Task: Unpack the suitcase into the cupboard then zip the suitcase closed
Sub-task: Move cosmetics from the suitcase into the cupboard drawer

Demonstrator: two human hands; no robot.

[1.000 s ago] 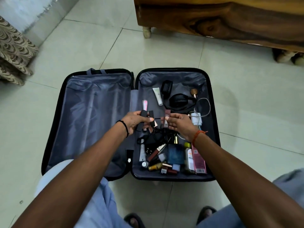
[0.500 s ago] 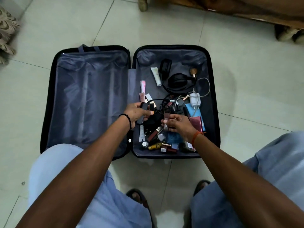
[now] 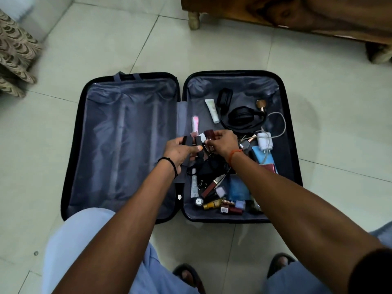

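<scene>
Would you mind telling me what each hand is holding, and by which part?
The left hand grips several small dark tubes around their lower ends. The right hand pinches a maroon tube near its lower end.

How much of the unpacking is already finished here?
The suitcase's left half lies bare. Both hands are gathering small dark cosmetic sticks: left hand, right hand. The headphones, charger and other small items are left, and the suitcase is not yet zipped.
</scene>
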